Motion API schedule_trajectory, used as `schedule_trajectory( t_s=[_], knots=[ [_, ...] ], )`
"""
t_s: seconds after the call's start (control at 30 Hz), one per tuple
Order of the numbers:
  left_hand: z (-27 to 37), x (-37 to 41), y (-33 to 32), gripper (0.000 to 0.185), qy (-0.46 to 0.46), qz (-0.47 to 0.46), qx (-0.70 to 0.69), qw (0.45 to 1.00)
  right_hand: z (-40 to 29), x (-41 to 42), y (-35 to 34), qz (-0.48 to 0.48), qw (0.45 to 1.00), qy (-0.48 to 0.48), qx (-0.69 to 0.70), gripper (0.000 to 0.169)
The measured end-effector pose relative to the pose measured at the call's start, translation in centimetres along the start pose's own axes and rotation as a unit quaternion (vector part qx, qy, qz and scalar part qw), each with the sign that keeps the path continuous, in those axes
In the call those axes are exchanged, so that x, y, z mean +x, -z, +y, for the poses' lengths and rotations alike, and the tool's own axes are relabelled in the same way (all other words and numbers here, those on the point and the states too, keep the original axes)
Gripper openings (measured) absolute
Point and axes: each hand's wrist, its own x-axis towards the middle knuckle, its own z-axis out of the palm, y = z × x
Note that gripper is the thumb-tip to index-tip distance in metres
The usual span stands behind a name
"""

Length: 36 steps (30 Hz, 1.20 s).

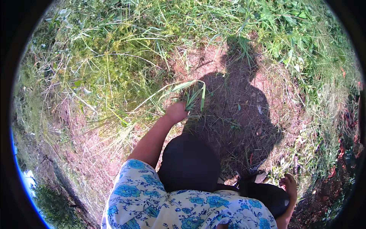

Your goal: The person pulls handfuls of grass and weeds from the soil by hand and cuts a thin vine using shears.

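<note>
My left hand (176, 111) is closed around a bunch of long green grass blades (193, 98), low over the ground in front of my left knee. Some blades bend over above the fist, and pale stems (124, 134) fan out to its left. At the lower right, my right hand (289, 184) hangs beside my dark-clad right knee (266, 197). Its fingers are loosely curled and apart, and I see nothing held in them. The dark rounded shape of my left knee (188, 164) stands between the left forearm and the shaded soil.
Reddish bare soil (211, 60) with cut or dry grass bits lies ahead, partly under my shadow (237, 108). Dense weeds and grass (123, 68) grow left and ahead. Leafy plants (303, 28) stand far right. Brown leaf litter (328, 183) lies at lower right.
</note>
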Motion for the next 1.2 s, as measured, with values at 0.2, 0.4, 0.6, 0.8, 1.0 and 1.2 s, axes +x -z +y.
schedule_trajectory(
  t_s=[0.2, 0.4, 0.6, 0.8, 1.0, 1.2],
  knots=[
    [6.7, -3.7, 7.6, 0.019, -0.105, 0.123, 0.176, 0.971, 0.4, -3.6, -0.8, 0.019, 0.994, 0.107, -0.006, 0.037],
    [21.9, -5.6, 16.1, 0.009, -0.208, 0.120, -0.646, 0.724, -5.9, -10.6, -3.0, 0.133, 0.914, 0.349, -0.157, 0.028],
    [34.0, -13.6, 11.1, 0.027, -0.153, 0.013, -0.617, 0.772, -13.9, -19.4, -9.4, 0.153, 0.836, 0.528, 0.002, 0.047],
    [34.5, -18.4, 4.6, 0.052, -0.138, -0.199, -0.821, 0.517, -15.1, -20.8, -15.9, 0.104, 0.879, 0.464, -0.028, 0.071],
    [31.0, -15.9, 3.8, 0.037, -0.207, -0.279, -0.753, 0.559, -13.7, -17.4, -17.2, 0.020, 0.885, 0.465, 0.000, 0.031],
    [24.9, -13.2, 5.3, 0.030, -0.259, -0.126, -0.453, 0.844, -8.7, -9.9, -6.9, 0.095, 0.911, 0.364, 0.167, 0.029]
  ],
)
